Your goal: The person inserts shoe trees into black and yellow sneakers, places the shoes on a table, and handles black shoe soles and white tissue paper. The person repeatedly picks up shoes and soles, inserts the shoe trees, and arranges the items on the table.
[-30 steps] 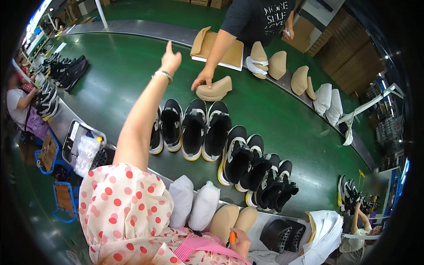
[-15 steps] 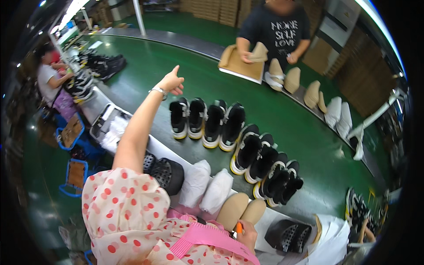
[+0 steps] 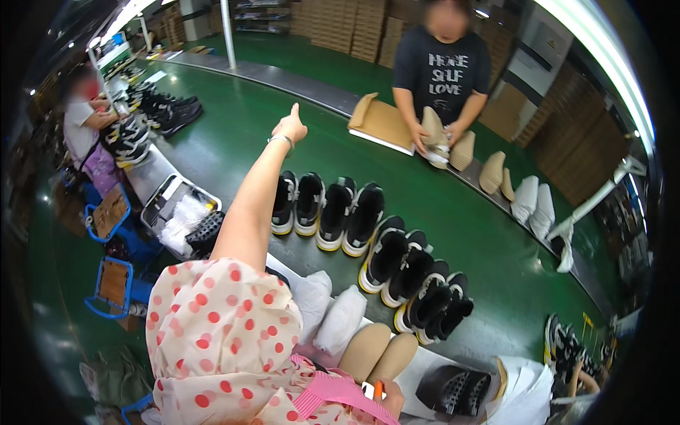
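My left arm reaches far out over the green conveyor belt (image 3: 234,120). Its hand, my left hand (image 3: 290,127), points with one finger stretched and holds nothing. Several black sneakers (image 3: 331,216) with white and yellow soles stand in a slanting row on the belt, nearer me than that hand. Low in the view, my right hand (image 3: 391,401) is closed on a small orange-and-white object (image 3: 378,391), mostly hidden by the fingers. Just beyond it lie two beige shoe inserts (image 3: 365,348), beside two white-wrapped ones (image 3: 340,322).
Across the belt a person (image 3: 443,78) handles a beige insert by an open cardboard box (image 3: 382,124). More inserts (image 3: 494,172) line the far edge. Black perforated clogs (image 3: 453,389) lie near right. A grey bin (image 3: 180,212) and blue-framed stools (image 3: 110,212) stand left, near another worker (image 3: 88,131).
My left hand has shifted slightly right, still pointing. The view has turned a little. The person across now has both hands at an insert farther along the edge, away from the box.
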`<state>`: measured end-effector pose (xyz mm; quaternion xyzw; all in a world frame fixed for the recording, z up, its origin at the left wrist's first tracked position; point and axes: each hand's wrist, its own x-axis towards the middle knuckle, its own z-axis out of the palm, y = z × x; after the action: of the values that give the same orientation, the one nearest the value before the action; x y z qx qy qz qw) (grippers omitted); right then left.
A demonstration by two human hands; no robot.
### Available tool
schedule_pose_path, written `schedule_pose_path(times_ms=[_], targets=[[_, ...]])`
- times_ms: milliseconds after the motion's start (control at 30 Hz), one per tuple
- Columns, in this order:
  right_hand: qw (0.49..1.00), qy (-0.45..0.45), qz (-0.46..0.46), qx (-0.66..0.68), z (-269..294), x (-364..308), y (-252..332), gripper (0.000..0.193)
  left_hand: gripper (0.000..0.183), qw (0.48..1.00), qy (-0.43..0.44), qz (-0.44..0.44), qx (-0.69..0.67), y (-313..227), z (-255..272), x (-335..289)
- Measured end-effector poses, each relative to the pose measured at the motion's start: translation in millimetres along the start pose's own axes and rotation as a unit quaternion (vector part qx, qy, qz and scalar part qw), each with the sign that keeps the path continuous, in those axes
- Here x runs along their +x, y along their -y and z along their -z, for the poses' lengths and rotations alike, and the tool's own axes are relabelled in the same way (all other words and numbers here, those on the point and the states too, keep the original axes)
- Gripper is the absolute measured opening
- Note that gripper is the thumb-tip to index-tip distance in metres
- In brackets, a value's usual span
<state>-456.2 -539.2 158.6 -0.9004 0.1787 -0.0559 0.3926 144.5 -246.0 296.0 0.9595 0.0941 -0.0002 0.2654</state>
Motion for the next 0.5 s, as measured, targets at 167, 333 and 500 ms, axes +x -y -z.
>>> schedule_pose_path(times_ms=[167, 333, 500], targets=[[0.998, 0.031, -0.05, 0.024, -13.4, 8.5, -9.1, 0.013, 0.081, 0.993, -0.066, 0.071, 0.072, 47.8, 49.2, 39.4], [0.997, 0.049, -0.056, 0.01, -18.7, 20.9, -12.6, 0.02, 0.077, 0.996, -0.065, 0.051, 0.023, 50.3, 45.2, 50.4], [0.997, 0.071, -0.031, -0.025, -7.9, 39.0, 17.5, 0.021, 0.054, 0.995, 0.086, -0.03, -0.044, 73.2, 1.7, 14.0]])
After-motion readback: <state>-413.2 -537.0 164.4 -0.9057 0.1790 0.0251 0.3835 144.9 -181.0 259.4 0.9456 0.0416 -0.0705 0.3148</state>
